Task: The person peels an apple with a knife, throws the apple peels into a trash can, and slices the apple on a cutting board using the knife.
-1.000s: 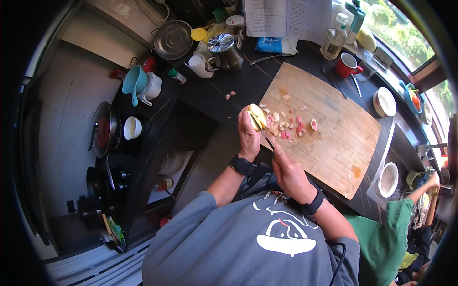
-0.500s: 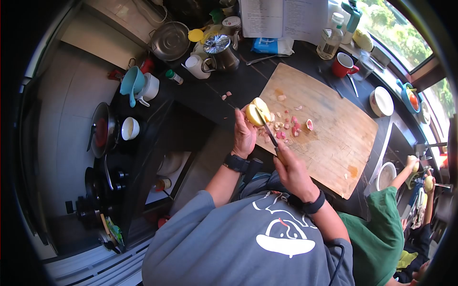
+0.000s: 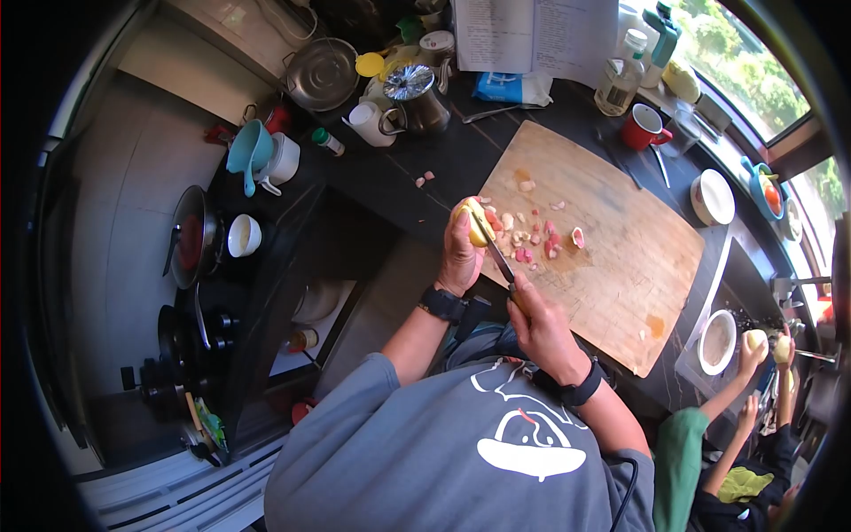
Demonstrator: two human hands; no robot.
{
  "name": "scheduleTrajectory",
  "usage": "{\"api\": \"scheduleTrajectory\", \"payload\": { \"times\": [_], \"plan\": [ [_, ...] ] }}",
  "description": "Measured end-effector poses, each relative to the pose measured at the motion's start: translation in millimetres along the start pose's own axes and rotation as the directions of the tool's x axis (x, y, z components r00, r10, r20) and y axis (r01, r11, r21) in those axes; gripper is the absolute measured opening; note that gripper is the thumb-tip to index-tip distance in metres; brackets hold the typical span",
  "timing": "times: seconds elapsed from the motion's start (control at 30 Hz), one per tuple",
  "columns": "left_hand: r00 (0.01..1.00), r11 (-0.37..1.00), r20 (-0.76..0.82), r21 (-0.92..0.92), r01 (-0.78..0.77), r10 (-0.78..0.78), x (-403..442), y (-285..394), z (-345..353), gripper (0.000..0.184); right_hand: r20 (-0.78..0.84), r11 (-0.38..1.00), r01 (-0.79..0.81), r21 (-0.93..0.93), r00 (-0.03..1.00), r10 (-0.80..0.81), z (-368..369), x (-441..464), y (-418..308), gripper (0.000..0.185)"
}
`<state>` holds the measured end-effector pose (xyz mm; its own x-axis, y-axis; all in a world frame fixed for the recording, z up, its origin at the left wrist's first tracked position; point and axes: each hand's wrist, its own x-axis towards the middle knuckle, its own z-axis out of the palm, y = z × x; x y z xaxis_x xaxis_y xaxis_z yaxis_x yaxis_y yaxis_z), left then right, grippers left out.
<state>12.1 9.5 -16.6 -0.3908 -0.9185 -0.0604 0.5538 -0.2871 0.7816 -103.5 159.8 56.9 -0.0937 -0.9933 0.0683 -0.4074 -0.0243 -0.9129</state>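
Note:
My left hand (image 3: 459,259) is wrapped round a pale yellow piece of fruit (image 3: 479,229) that looks like a cut apple, held above the left edge of the wooden cutting board (image 3: 620,257). In my right hand (image 3: 545,326) is the handle of a small knife (image 3: 501,263). Its dark blade points up and left, with the tip at the fruit's cut side; how deep it sits I cannot tell. Under and beside the fruit, small pink, red and pale scraps (image 3: 523,238) lie scattered on the board.
Behind the board are a steel pot with foil (image 3: 417,97), an open notebook (image 3: 541,40), a glass bottle (image 3: 620,75) and a red mug (image 3: 644,129). A white bowl (image 3: 712,197) stands right. Other people's hands (image 3: 753,346) hold pale round things at the sink.
My left hand has turned the fruit, so its cut face shows less, and moved slightly down. The knife remains at it. At the sink, the green-sleeved person has shifted right and down.

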Motion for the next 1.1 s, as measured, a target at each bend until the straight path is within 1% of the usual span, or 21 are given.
{"api": "scheduleTrajectory", "payload": {
  "times": [0.07, 0.2, 0.27, 0.33, 0.4, 0.43, 0.47, 0.5, 0.53, 0.57, 0.6, 0.63, 0.67, 0.7, 0.73, 0.8, 0.87, 0.93, 1.0, 1.07, 1.1],
  "plan": [
    [1.000, 1.000, -0.017, 0.006, -0.004, 0.004, -0.1, -0.7, 0.7, 0.054, -0.056, 0.997, 0.045, -0.066, 0.997, -0.048, 3.2, 0.2, 0.5, 0.042],
    [0.997, 1.000, -0.074, 0.025, -0.019, 0.021, 1.4, -7.5, -2.0, 0.051, -0.081, 0.989, 0.064, -0.130, 0.994, -0.075, 8.7, 1.5, 4.8, 0.042],
    [0.995, 0.998, -0.090, 0.061, -0.025, 0.030, 0.9, -8.4, -0.5, 0.049, 0.033, 0.963, -0.089, -0.256, 0.994, 0.101, 4.3, 2.8, -4.7, 0.041],
    [0.994, 0.995, -0.107, 0.098, -0.026, 0.037, 0.2, -7.8, 1.3, 0.047, 0.032, 0.955, -0.087, -0.285, 0.994, 0.100, 3.2, 4.2, -6.7, 0.041],
    [0.990, 0.990, -0.140, 0.143, 0.012, 0.008, 1.6, -5.1, 3.3, 0.048, 0.032, 0.946, -0.084, -0.314, 0.995, 0.098, 4.2, 5.3, -1.8, 0.041],
    [0.990, 0.990, -0.140, 0.143, 0.013, 0.008, 1.3, -2.0, 4.9, 0.048, 0.007, 0.981, -0.004, -0.193, 1.000, 0.005, 6.2, 4.9, 7.9, 0.046],
    [0.994, 0.995, -0.104, 0.087, 0.048, -0.039, 1.0, 2.3, 6.6, 0.049, -0.029, 0.994, 0.083, -0.071, 0.996, -0.085, 6.2, 4.4, 14.2, 0.052],
    [0.994, 0.996, -0.066, 0.032, 0.085, -0.083, 0.5, 5.5, 7.1, 0.051, -0.027, 0.994, 0.083, -0.071, 0.996, -0.085, 3.7, 3.9, 14.9, 0.052],
    [0.994, 0.996, -0.069, 0.032, 0.085, -0.082, -0.7, 6.3, 5.9, 0.051, -0.037, 0.997, 0.082, 0.000, 0.996, -0.081, 0.5, 3.4, 14.2, 0.050],
    [0.995, 0.996, -0.053, -0.023, 0.084, -0.085, -2.2, 7.0, 4.4, 0.052, -0.046, 0.994, 0.081, 0.070, 0.996, -0.078, -3.2, 3.1, 13.2, 0.048],
    [0.996, 0.993, -0.038, -0.079, 0.083, -0.086, -3.2, 7.9, 2.4, 0.053, -0.043, 0.994, 0.083, 0.072, 0.996, -0.080, -8.7, 0.8, 12.9, 0.048],
    [0.994, 0.979, -0.009, -0.170, 0.109, -0.112, -3.7, 9.3, -2.5, 0.046, -0.014, 0.966, -0.091, 0.240, 0.995, 0.097, -15.6, -3.2, 11.6, 0.045],
    [0.994, 0.980, -0.012, -0.170, 0.105, -0.109, -4.6, 11.2, -5.0, 0.046, 0.044, 0.882, -0.260, 0.393, 0.964, 0.264, -22.1, -4.9, 7.7, 0.044],
    [0.990, 0.972, -0.010, -0.193, 0.136, -0.140, -6.7, 18.6, 0.1, 0.047, 0.124, 0.792, -0.386, 0.473, 0.919, 0.374, -29.7, -4.7, -1.4, 0.041],
    [0.985, 0.962, -0.007, -0.216, 0.166, -0.172, -8.0, 23.2, 2.4, 0.048, 0.126, 0.793, -0.386, 0.472, 0.919, 0.373, -30.0, -5.2, 1.2, 0.041],
    [0.982, 0.957, 0.016, -0.219, 0.189, -0.191, -5.9, 23.2, -5.4, 0.053, 0.146, 0.839, -0.343, 0.422, 0.939, 0.311, -30.7, -6.1, 8.2, 0.043],
    [0.954, 0.944, 0.198, -0.198, 0.264, -0.226, -6.0, 26.9, -8.1, 0.061, 0.144, 0.847, -0.345, 0.404, 0.938, 0.314, -31.7, -8.3, 8.2, 0.042],
    [0.963, 0.950, 0.171, -0.200, 0.241, -0.208, -8.0, 28.0, -0.1, 0.065, 0.144, 0.854, -0.350, 0.385, 0.937, 0.319, -33.2, -9.6, 6.0, 0.041],
    [0.971, 0.955, 0.144, -0.203, 0.217, -0.191, -9.5, 26.7, 7.4, 0.068, 0.179, 0.828, -0.408, 0.385, 0.913, 0.367, -35.9, -10.3, 1.2, 0.040],
    [0.978, 0.968, 0.067, -0.147, 0.203, -0.195, -9.7, 25.0, 12.3, 0.072, 0.183, 0.824, -0.413, 0.388, 0.911, 0.370, -37.2, -11.2, -0.3, 0.041],
    [0.979, 0.968, 0.066, -0.148, 0.203, -0.195, -9.9, 26.4, 14.5, 0.072, 0.187, 0.820, -0.416, 0.393, 0.909, 0.372, -37.6, -11.6, -0.5, 0.041]
  ]
}}
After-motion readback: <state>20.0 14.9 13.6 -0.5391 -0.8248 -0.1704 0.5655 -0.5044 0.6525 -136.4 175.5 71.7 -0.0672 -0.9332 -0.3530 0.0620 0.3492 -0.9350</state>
